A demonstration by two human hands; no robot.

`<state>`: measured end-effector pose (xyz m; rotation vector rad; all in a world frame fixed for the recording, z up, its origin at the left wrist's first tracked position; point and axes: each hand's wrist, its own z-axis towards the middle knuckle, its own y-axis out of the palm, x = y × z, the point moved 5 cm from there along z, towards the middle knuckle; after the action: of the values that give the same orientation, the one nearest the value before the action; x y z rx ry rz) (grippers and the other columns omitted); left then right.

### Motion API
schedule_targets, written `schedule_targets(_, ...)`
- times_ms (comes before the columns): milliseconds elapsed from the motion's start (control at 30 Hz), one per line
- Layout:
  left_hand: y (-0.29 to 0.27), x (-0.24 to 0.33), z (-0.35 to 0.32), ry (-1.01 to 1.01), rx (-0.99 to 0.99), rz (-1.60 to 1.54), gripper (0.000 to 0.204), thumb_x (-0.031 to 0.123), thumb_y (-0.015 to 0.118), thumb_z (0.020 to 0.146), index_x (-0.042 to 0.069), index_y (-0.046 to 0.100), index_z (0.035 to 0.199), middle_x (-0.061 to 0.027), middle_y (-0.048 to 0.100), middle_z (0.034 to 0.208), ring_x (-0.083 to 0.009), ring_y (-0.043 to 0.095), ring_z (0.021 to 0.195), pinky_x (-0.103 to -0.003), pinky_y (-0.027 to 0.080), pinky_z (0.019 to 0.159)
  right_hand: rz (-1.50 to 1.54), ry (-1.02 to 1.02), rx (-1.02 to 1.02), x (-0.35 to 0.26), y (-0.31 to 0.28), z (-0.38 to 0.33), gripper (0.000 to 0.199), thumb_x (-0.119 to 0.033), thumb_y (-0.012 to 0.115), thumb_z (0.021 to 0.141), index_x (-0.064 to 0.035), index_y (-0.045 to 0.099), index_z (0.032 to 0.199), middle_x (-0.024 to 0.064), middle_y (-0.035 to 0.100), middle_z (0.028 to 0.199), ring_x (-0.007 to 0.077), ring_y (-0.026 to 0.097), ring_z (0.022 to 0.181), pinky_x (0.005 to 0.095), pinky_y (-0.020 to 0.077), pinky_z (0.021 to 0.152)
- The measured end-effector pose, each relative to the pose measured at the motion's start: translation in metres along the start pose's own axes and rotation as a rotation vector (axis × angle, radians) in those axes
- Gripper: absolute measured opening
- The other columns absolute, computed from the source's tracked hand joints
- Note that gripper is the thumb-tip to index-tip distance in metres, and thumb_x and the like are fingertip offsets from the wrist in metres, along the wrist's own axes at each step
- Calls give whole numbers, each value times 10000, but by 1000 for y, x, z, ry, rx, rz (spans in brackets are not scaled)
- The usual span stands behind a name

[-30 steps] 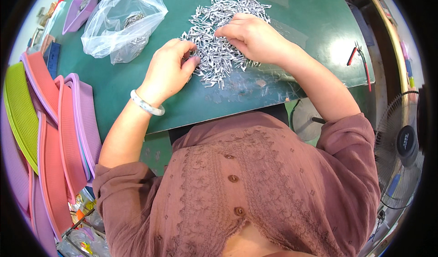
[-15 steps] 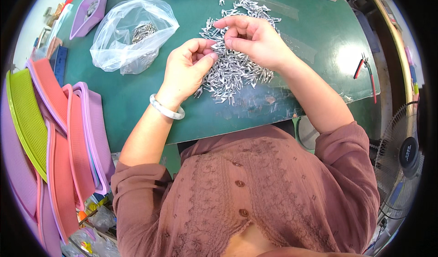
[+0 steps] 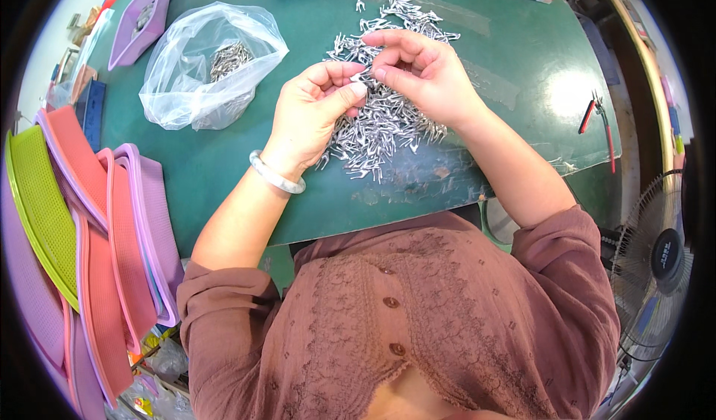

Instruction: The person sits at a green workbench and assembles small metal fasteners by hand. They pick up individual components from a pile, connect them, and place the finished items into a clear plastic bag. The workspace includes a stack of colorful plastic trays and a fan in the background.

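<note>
On the green table lies a heap of small silver forked metal parts, spread beneath and around both hands. My left hand, with a pale bangle at its wrist, is closed in a pinch over the heap's left side. A small silver part shows at its fingertips. Close by on the right, my right hand is closed too, its thumb against curled fingers and its index finger reaching out over the heap. What its fingertips hold, if anything, is too small to make out. The two hands' fingertips nearly meet.
A clear plastic bag with more metal parts stands left of the heap, near a purple tray. Stacked plastic baskets crowd the left side. Red-handled pliers lie at the right. A fan stands beside the table.
My right hand has shifted slightly right and down; my left fingertips have moved a little to the right. A small silver part now shows between the hands.
</note>
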<state>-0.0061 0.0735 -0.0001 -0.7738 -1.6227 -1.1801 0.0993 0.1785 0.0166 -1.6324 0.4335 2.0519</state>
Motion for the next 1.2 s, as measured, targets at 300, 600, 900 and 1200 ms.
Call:
schedule_targets(300, -16, -8, 1, -40, 35, -185, 117, 105, 491, 890, 18, 551, 941, -77, 597, 876, -151, 584, 751, -261, 477, 679, -596, -215, 39, -8, -19, 3, 288, -52, 587, 763, -49, 585, 1051, 64, 612, 742, 201, 574, 703, 315, 461, 690)
schedule_targets(600, -15, -11, -6, -143, 12, -275, 134, 71, 440, 883, 12, 527, 966, -100, 595, 901, -181, 603, 796, -276, 506, 690, -948, -323, -185, -13, -9, 2, 323, -54, 613, 695, -44, 598, 1017, 85, 629, 831, 280, 552, 829, 381, 435, 765)
schedule_targets(900, -9, -13, -10, -174, 15, -203, 154, 88, 492, 877, 13, 545, 1001, -55, 586, 841, -135, 580, 740, -245, 490, 657, -757, -280, -20, -11, -16, 2, 314, 12, 569, 724, -27, 590, 1034, 54, 610, 739, 201, 568, 685, 310, 464, 652)
schedule_targets(1200, -4, -14, -10, -188, 13, -175, 184, 66, 525, 865, 7, 547, 1038, -48, 594, 839, -122, 582, 725, -239, 488, 639, -141, 19, 5, 1, -9, -1, 304, -9, 590, 775, -11, 573, 1079, -24, 578, 726, 57, 508, 670, 214, 444, 658)
